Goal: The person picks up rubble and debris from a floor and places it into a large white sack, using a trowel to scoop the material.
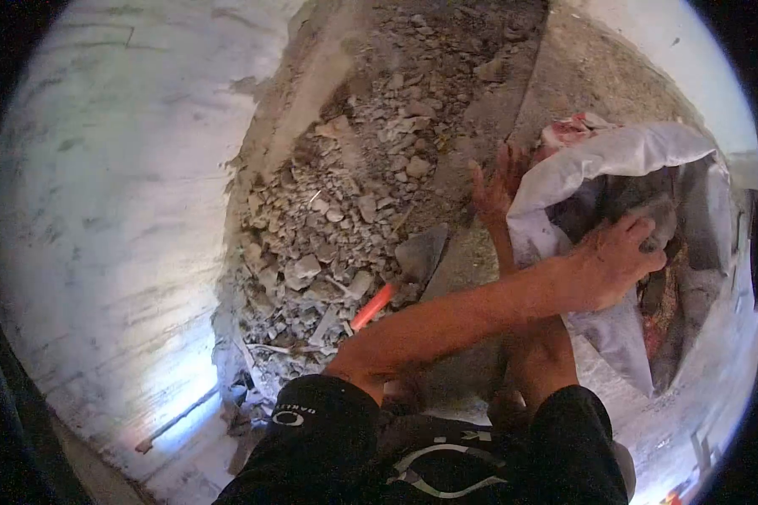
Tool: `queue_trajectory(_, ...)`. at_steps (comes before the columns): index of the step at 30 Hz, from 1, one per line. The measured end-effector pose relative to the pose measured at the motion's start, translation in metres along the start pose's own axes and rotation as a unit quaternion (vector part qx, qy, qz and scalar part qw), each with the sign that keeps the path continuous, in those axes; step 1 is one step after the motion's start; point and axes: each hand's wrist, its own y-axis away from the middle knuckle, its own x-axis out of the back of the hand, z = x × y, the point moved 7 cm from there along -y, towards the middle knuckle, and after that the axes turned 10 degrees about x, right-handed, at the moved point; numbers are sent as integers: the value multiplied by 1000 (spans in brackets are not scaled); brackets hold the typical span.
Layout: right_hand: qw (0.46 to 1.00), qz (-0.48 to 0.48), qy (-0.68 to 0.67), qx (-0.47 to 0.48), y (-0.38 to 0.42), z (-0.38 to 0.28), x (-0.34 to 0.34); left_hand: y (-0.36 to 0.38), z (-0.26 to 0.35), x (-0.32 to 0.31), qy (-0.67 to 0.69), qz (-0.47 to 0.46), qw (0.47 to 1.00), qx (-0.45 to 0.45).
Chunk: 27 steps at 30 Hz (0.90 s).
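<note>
My left hand (612, 263) reaches across to the right over my other arm, its fingers wrapped round a grey lump of rubble (664, 220). It is at the mouth of a whitish sack (611, 153) with a rolled rim, and dark folds and a reddish patch show inside. Beyond the crossing forearm, my right hand (499, 187) is beside the sack's left rim with its fingers spread, empty. Between my forearm and the rubble heap (366, 181) lies a trowel with an orange handle (372, 306) and a grey blade (421, 252).
A pale, scuffed wall (118, 168) rises along the left, with the heap of broken stones and dust at its foot. Behind the sack sits a crumpled red-and-white bag (571, 130). Another pale wall (707, 59) borders the right.
</note>
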Motion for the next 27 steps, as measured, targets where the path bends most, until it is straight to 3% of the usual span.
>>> queue_trajectory(3, 999, 12, 27, 38, -5, -6, 11, 14, 10, 29, 26, 22, 999, -11)
queue_trajectory(5, 999, -21, 33, -7, 2, -1, 4, 21, 4, 59, 118, -59, 990, 43)
queue_trajectory(8, 999, -31, 32, -22, 4, 8, -2, 53, -28, 137, 47, 23, 997, 62)
queue_trajectory(9, 999, -34, 28, -17, 13, 7, -4, 73, -43, 161, -3, 37, 994, 101)
queue_trajectory(10, 999, -33, 25, -9, 15, 7, -4, 99, -62, 187, 16, 31, 953, 299)
queue_trajectory(12, 999, -15, 27, 14, 3, 9, -4, 167, -113, 213, -104, 99, 914, 379)
queue_trajectory(13, 997, -52, 48, -17, -3, -3, 8, 207, -133, 218, -161, 107, 887, 419)
queue_trajectory(15, 995, -74, 60, -30, -3, -5, 9, 294, -174, 180, -349, -140, 794, 477)
queue_trajectory(17, 993, -91, 71, -35, -7, -6, 11, 374, -187, 140, -94, -129, 831, 533)
queue_trajectory(18, 990, -107, 84, -41, -8, -9, 12, 379, -192, 141, -93, -124, 833, 531)
queue_trajectory(20, 986, -125, 99, -37, -10, -3, -6, 388, -207, 163, -154, 13, 828, 539)
queue_trajectory(22, 997, -35, -50, -50, 7, 11, -17, 356, -237, 180, -386, -61, 816, 425)
queue_trajectory(23, 995, -69, 68, -5, 2, 3, -7, 326, -246, 188, -457, -23, 817, 351)
queue_trajectory(25, 995, -66, 79, -13, 2, 4, -11, 297, -298, 199, -509, 13, 778, 368)
queue_trajectory(27, 993, -69, 91, -22, 0, 4, -9, 265, -327, 209, -490, 26, 784, 380)
